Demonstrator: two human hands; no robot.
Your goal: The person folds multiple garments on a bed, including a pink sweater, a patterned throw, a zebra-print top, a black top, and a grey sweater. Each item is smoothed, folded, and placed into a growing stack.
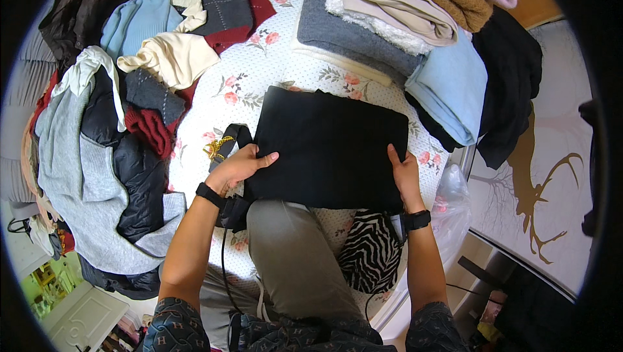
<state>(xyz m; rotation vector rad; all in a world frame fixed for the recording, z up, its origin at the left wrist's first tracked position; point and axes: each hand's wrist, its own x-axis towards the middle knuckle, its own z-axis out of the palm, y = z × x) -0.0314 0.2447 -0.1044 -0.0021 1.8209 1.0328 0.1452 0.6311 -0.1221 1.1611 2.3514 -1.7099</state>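
Observation:
A black garment (331, 150), folded into a flat rectangle, is held up in front of me above the bed. My left hand (238, 167) grips its left edge, thumb on top and the other fingers hidden beneath. On the opposite edge, my right hand (405, 177) holds it the same way, thumb up. Beside my left hand lies a black strap or belt (236, 133) with a gold-coloured chain (216, 147). Below the garment are my knee in grey-brown trousers (292, 250) and a zebra-striped cloth item (374, 252).
A floral bed sheet (233, 94) spreads under everything. Folded clothes, including a grey knit (350, 31) and a light blue piece (450, 89), are stacked at the back right. Loose clothes, among them a light grey sweater (87, 186), heap on the left. A clear plastic bag (452, 196) hangs at the right edge.

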